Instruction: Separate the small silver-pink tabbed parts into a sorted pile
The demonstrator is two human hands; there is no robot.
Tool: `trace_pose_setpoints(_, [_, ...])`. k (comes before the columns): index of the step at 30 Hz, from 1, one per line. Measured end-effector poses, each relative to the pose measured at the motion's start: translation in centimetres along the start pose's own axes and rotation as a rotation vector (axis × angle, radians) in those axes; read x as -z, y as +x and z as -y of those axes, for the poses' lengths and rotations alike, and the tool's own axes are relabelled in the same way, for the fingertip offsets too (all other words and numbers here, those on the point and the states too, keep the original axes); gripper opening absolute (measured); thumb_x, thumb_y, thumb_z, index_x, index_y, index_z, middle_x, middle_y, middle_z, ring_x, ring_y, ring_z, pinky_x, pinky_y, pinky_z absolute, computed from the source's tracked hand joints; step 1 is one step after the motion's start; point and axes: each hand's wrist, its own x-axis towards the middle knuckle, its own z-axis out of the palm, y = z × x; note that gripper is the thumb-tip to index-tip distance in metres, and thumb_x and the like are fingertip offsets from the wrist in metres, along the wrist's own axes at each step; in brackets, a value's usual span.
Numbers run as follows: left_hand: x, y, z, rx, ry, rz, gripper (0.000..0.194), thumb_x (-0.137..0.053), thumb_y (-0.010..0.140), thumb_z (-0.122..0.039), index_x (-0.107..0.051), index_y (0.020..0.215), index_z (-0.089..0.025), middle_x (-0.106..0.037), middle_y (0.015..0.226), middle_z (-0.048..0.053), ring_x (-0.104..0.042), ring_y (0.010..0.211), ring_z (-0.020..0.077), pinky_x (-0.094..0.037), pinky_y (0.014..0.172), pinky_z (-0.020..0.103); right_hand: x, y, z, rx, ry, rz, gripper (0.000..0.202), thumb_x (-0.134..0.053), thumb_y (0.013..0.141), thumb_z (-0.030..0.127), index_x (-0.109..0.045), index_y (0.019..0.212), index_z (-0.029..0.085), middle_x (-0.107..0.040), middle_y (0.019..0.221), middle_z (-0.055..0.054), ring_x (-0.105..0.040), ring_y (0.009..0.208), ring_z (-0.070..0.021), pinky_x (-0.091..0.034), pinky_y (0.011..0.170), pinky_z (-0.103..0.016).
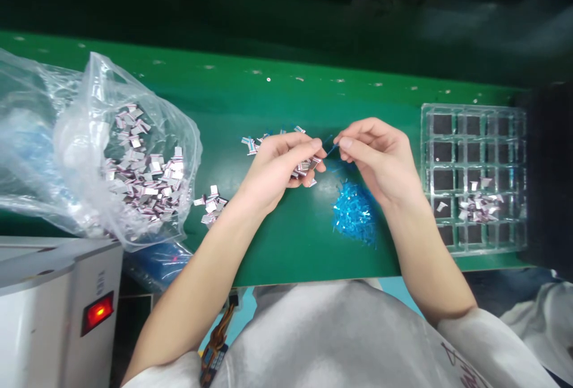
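My left hand (286, 164) is closed round several small silver-and-pink pieces (304, 167), over the green table. Close to its right, my right hand (373, 155) pinches a thin blue strip (332, 150) between thumb and forefinger. The strip reaches toward the fingertips of my left hand; whether it touches them I cannot tell. Below my hands lies a heap of blue strips (354, 213). A few pieces with blue on them (249, 145) lie beyond my left hand, and a small group of silver pieces (211, 204) sits beside my left forearm.
An open clear plastic bag (190, 131) with many silver pieces stands at the left. A clear compartment tray (427, 167) at the right has pieces heaped in its lower part. A white machine (40, 316) with a lit red switch is at the lower left.
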Motion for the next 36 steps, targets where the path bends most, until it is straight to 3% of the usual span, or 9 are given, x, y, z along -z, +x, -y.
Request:
trace_pose_setpoints(4, [-0.4, -0.1, 0.3, -0.065, 0.062, -0.008, 0.029, -0.089, 0.080, -0.047, -0.076, 0.080, -0.021, -0.076, 0.077, 0.005, -0.060, 0.052, 0.0117, -0.038, 0.043, 0.024, -0.3, -0.2, -0.4, -0.002, -0.020, -0.004, 0.037, -0.099, 0.078, 0.052, -0.075, 0.089, 0.026, -0.077, 0.089, 0.000, -0.069, 0.073, -0.0161, -0.062, 0.070, -0.034])
trace_pose_setpoints(8, [-0.6, -0.2, 0.5, -0.116, 0.087, -0.016, 0.023, -0.086, 0.082, -0.040, -0.076, 0.076, -0.020, -0.074, 0.073, 0.004, -0.058, 0.051, 0.0109, -0.041, 0.045, 0.025, -0.3, -0.3, -0.5, 0.023, -0.053, -0.012, 0.038, -0.098, 0.078, 0.054, -0.077, 0.090, 0.026, -0.078, 0.093, -0.001, -0.071, 0.080, -0.0182, -0.064, 0.075, -0.037])
trace_pose_setpoints(15, [-0.5, 0.0, 0.6, -0.100, 0.100, -0.065, 0.014, -0.082, 0.082, -0.031, -0.077, 0.074, -0.020, -0.070, 0.067, 0.002, -0.057, 0.050, 0.0106, -0.042, 0.046, 0.024, 0.5, 0.0, 0.1, 0.057, -0.100, -0.026, 0.047, -0.098, 0.074, 0.064, -0.074, 0.087, 0.026, -0.074, 0.092, -0.002, -0.068, 0.082, -0.0189, -0.062, 0.075, -0.037])
trace_pose_setpoints(21, [-0.5, -0.1, 0.5, -0.085, 0.116, -0.084, 0.019, -0.083, 0.085, -0.039, -0.081, 0.082, -0.021, -0.077, 0.076, 0.005, -0.061, 0.053, 0.0118, -0.043, 0.046, 0.024, 0.9, 0.1, 0.4, 0.073, -0.138, -0.053, 0.040, -0.098, 0.079, 0.056, -0.073, 0.088, 0.026, -0.071, 0.088, -0.001, -0.069, 0.082, -0.0196, -0.061, 0.074, -0.036])
trace_pose_setpoints(27, [-0.4, -0.2, 0.4, -0.065, 0.061, -0.078, 0.015, -0.073, 0.080, -0.023, -0.084, 0.089, -0.020, -0.079, 0.080, 0.006, -0.064, 0.056, 0.0138, -0.045, 0.047, 0.026, 0.8, 0.0, 0.5, 0.064, -0.153, -0.069, 0.029, -0.095, 0.082, 0.045, -0.074, 0.086, 0.026, -0.072, 0.085, -0.001, -0.071, 0.084, -0.0205, -0.063, 0.077, -0.038])
trace_pose_setpoints(31, [-0.5, -0.2, 0.5, -0.108, 0.117, -0.098, 0.011, -0.075, 0.078, -0.019, -0.083, 0.085, -0.020, -0.079, 0.080, 0.005, -0.062, 0.054, 0.0121, -0.049, 0.051, 0.026, 0.8, 0.0, 0.5, 0.060, -0.138, -0.075, 0.028, -0.096, 0.080, 0.044, -0.075, 0.084, 0.026, -0.073, 0.086, -0.001, -0.071, 0.084, -0.0205, -0.065, 0.080, -0.039])
trace_pose_setpoints(36, [-0.5, -0.2, 0.5, -0.128, 0.128, -0.079, 0.009, -0.083, 0.081, -0.029, -0.082, 0.084, -0.021, -0.078, 0.080, 0.006, -0.062, 0.054, 0.0128, -0.048, 0.049, 0.026, 0.7, -0.1, 0.5, 0.057, -0.142, -0.058, 0.033, -0.097, 0.079, 0.050, -0.075, 0.085, 0.026, -0.075, 0.089, -0.001, -0.072, 0.087, -0.0213, -0.066, 0.082, -0.040])
